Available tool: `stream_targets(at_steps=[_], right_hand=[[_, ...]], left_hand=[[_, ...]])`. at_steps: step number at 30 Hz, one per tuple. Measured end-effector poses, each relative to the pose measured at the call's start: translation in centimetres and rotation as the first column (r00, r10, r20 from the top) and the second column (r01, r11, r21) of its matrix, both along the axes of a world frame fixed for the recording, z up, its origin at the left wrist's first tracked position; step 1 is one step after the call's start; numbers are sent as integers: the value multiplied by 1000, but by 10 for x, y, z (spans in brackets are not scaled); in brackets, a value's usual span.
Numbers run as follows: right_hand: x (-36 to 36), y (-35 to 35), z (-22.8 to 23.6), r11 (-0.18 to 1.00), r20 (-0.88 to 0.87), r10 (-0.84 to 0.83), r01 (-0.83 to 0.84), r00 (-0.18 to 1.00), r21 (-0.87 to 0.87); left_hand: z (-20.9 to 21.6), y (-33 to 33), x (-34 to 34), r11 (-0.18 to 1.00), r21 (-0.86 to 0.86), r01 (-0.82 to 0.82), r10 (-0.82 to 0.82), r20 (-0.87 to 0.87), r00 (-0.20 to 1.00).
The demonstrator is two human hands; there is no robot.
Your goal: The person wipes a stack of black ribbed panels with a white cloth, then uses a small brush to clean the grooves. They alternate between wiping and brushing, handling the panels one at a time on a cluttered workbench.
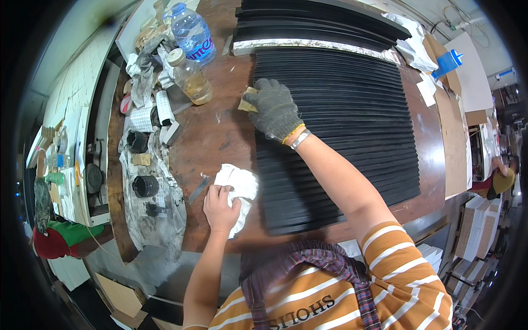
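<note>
My right hand [273,109], in a grey knit glove with a yellow cuff edge, is closed on a small tan folded pad [247,102] that looks like sandpaper. It is at the upper left edge of a wide row of long black strips [335,137], laid side by side on the brown table [214,132]. Bare and lower down, my left hand [221,212] has its fingers curled on a crumpled white cloth [243,184], to the left of the strips. The underside of each grip is hidden.
More black strips [313,22] are stacked at the far side. At the left stand a large water bottle [192,36], a jar of brownish liquid [192,82] and a black open container [145,186] on a stained cloth [165,225]. A blue bottle [448,63] stands far right.
</note>
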State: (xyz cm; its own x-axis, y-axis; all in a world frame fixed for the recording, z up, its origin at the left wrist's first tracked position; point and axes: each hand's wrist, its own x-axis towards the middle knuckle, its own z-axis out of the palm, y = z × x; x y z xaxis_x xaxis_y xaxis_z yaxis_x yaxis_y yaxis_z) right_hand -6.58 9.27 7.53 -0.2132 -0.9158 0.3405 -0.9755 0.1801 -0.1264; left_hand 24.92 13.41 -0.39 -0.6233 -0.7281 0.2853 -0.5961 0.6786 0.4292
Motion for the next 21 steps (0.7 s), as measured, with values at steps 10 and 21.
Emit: stream_targets(at_steps=[10, 21], right_hand=[[-154, 112, -1, 740, 39, -671, 665, 741, 105], [8, -24, 1, 992, 124, -116, 108, 985, 69]], left_hand=[[1, 0, 2, 1000, 5, 3, -3, -8, 1000], [-7, -22, -44, 997, -42, 68, -67, 12, 998]])
